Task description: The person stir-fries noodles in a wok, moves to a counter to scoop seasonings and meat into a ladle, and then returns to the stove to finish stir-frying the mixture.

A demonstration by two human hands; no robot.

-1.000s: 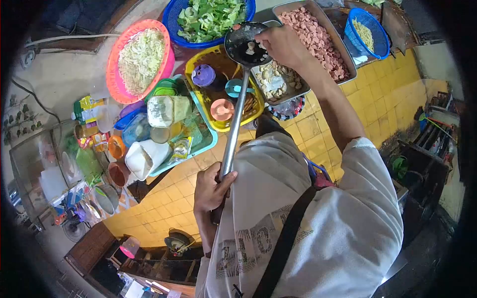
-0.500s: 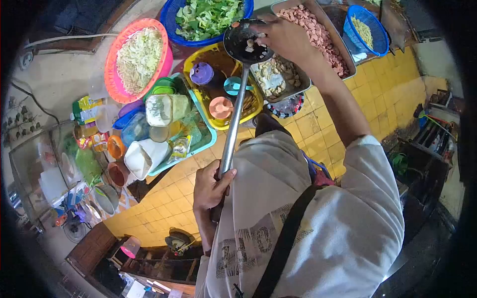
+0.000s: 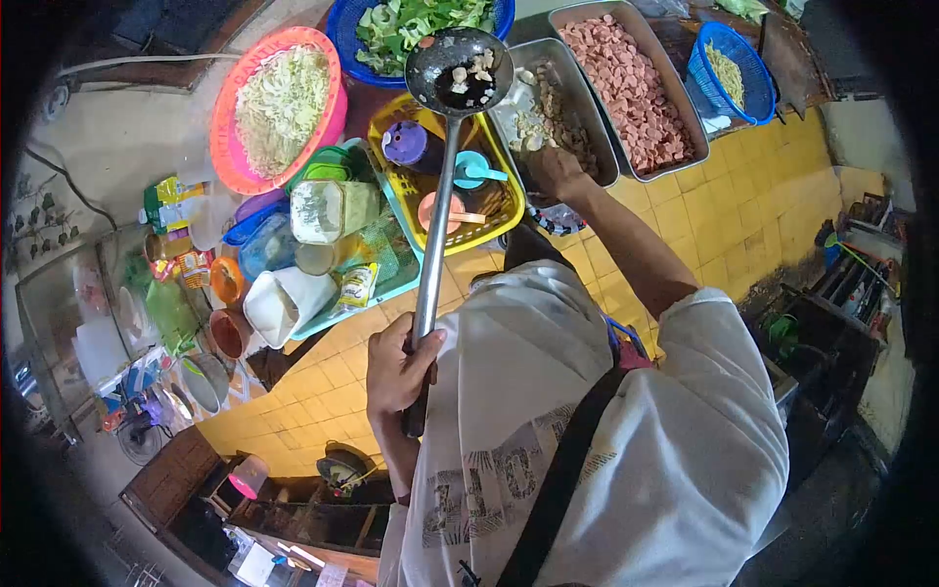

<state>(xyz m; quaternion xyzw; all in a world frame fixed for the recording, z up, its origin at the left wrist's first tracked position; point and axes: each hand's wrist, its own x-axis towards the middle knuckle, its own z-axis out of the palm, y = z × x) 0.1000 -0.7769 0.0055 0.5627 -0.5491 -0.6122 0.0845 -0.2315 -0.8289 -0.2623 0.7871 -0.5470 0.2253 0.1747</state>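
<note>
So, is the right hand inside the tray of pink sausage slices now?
No, the right hand rests at the near edge of the neighbouring tray of pale pieces.

No legible text. Print on white shirt (image 3: 548,460), just beside left-hand fingers (image 3: 396,367), distorted; packet labels (image 3: 357,289) too small to read.

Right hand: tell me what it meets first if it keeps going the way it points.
Probably the pale pieces in the steel tray; the right hand reaches over its near rim, though its height above them is unclear.
</note>
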